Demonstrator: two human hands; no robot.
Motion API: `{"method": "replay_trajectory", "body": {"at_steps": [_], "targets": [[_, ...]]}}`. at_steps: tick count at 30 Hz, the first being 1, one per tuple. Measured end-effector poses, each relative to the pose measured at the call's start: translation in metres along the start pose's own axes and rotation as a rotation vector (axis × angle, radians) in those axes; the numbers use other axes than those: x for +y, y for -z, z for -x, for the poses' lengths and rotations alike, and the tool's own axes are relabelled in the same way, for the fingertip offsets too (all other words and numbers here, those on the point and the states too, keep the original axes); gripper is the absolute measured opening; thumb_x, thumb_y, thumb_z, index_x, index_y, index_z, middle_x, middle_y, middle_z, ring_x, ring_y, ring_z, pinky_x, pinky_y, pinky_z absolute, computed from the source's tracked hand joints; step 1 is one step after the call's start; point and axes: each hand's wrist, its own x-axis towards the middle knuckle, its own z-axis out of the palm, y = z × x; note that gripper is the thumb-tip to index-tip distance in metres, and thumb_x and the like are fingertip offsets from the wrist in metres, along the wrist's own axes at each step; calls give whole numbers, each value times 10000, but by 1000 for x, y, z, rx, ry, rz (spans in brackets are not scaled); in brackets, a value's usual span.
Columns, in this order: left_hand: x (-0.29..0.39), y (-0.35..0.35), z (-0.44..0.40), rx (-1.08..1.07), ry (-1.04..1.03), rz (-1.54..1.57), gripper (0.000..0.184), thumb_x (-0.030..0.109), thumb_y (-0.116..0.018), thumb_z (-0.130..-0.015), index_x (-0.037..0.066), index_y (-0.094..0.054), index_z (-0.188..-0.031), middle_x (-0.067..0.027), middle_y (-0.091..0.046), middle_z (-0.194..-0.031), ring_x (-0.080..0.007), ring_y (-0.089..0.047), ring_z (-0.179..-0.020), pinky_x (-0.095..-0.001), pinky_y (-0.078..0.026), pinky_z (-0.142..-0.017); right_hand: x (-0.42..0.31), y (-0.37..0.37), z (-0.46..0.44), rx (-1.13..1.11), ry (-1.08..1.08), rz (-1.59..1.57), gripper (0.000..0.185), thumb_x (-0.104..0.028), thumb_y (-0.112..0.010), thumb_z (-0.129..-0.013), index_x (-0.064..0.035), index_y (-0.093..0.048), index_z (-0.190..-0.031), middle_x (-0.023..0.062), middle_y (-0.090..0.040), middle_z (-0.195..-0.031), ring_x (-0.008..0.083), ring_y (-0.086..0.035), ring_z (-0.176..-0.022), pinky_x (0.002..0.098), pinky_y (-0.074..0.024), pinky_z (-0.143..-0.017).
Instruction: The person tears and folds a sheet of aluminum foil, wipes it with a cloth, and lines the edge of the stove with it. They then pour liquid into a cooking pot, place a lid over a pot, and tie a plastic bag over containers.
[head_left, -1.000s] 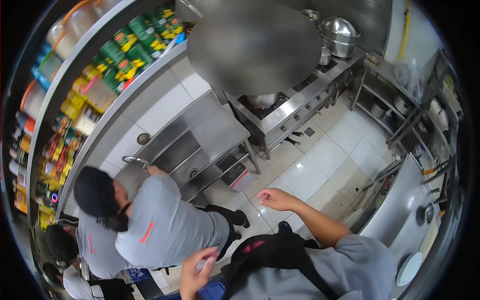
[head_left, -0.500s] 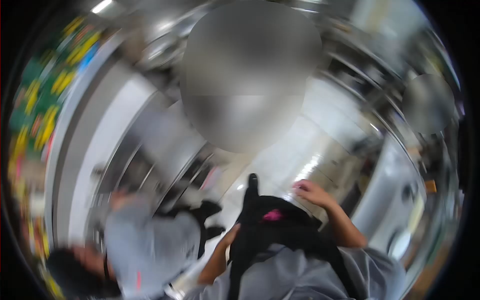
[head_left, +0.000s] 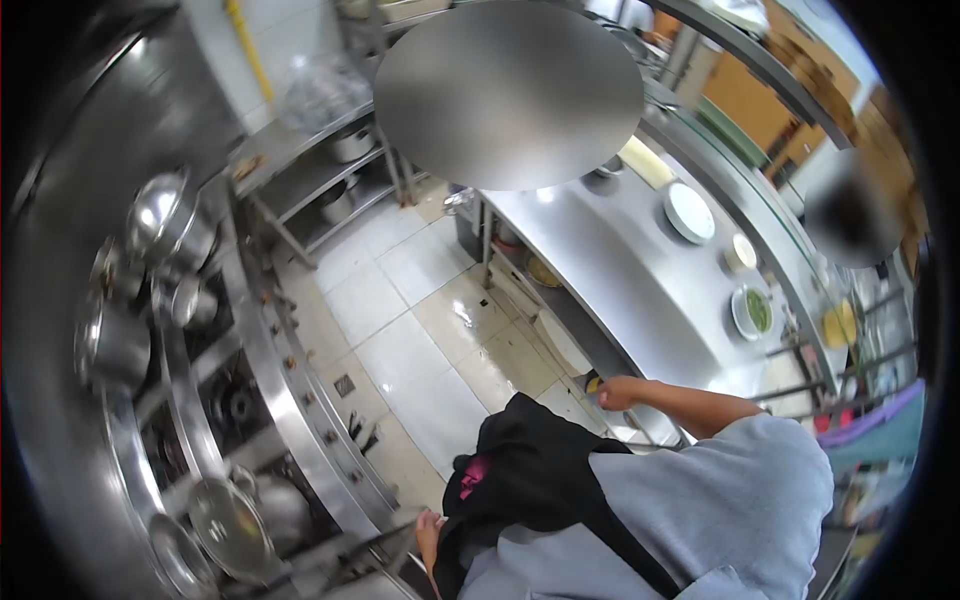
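Observation:
My right hand [head_left: 620, 393] is held out in front of the steel counter [head_left: 640, 270], near its lower shelf, with its fingers curled in. A small yellow patch [head_left: 594, 384] shows right at the fingertips; whether it is in the hand or on the shelf behind, I cannot tell. My left hand [head_left: 429, 530] hangs low beside the black apron [head_left: 530, 450], close to the stove front. Its fingers show partly, loosely bent and apart, with nothing visible in them. On the counter are a bowl with green contents [head_left: 757, 311] and white plates [head_left: 689, 213].
Along the left runs a steel stove [head_left: 290, 420] with burners, several pots [head_left: 172, 215] and a pan [head_left: 230, 530]. A shelved steel table [head_left: 300, 165] stands ahead. Wet-looking floor tiles [head_left: 420, 350] lie between stove and counter. Blurred patches hide parts of the view.
The view has swung round: the co-worker in grey and the shelf of green and yellow packs are gone, and stove and counter now appear. My right hand is now beside the counter.

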Motion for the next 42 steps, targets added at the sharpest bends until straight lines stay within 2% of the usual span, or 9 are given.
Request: {"method": "replay_trajectory", "body": {"at_steps": [9,14,22,25,26,28,34,39,42], "targets": [[240,-73,-138,-228,-105,-455,428,238,-583,-953,74,-561,-1348,-66,-690,-1070,-181,-663,-894,-309,-510,-625,-12,-33,1,132,-167,-806,318,-348,-603,-958,-103,-696,-1139,66,-707,-1006,176,-642,-960,345,-511,-870],[348,-169,-202,-438,-351,-773,353,217,-615,-986,-4,-632,-1260,-81,-709,-961,-146,-667,-815,-318,-551,-709,-22,178,22,772,139,-918,307,-294,-639,-993,-72,-676,-1202,88,-695,-1141,196,-640,-1045,348,-515,-931],[548,-381,-275,-662,-735,-966,396,225,-608,-970,-50,-616,-1256,-81,-693,-869,-127,-622,-716,-271,-501,-628,-59,519,216,1929,360,42,78,-91,-628,-919,-23,-660,-938,46,-654,-824,124,-596,-775,280,-477,-690],[598,-450,-246,-702,-748,-899,377,216,-613,-968,-26,-631,-1256,-81,-694,-874,-124,-619,-727,-270,-500,-671,-55,543,235,1657,-17,-230,106,-91,-609,-938,-10,-658,-890,11,-638,-802,94,-544,-708,252,-427,-627],[618,-470,-258,-724,-724,-838,367,213,-617,-965,-12,-639,-1254,-82,-697,-880,-125,-621,-736,-273,-506,-694,-32,547,218,1447,-153,169,127,-99,-622,-931,-18,-667,-844,29,-637,-762,101,-570,-697,261,-443,-627],[610,-484,-314,-879,-794,-892,356,224,-640,-962,11,-652,-1248,-74,-702,-900,-120,-623,-756,-280,-512,-711,-51,552,199,1447,-4,-14,154,-107,-651,-908,-12,-667,-788,53,-641,-731,124,-597,-690,277,-462,-634],[653,-527,-367,-1132,-503,-1185,393,223,-604,-981,47,-599,-1333,-74,-721,-1058,-154,-672,-922,-309,-560,-723,-37,708,246,2092,-484,501,234,-229,-616,-897,-21,-722,-910,124,-649,-660,235,-611,-595,354,-484,-619],[751,-627,-307,-1314,-854,-1145,377,214,-644,-956,-3,-642,-1265,-82,-708,-919,-120,-621,-756,-281,-520,-726,61,821,278,1689,-702,534,228,-183,-606,-935,-3,-721,-1014,194,-730,-931,354,-696,-866,421,-551,-809],[796,-685,-279,-1361,-1007,-1097,378,196,-632,-959,-9,-632,-1277,-114,-719,-1006,-138,-661,-863,-284,-533,-805,93,829,260,1306,-1208,428,249,-177,-602,-894,-92,-729,-1090,133,-753,-981,300,-727,-866,438,-571,-758]]}}
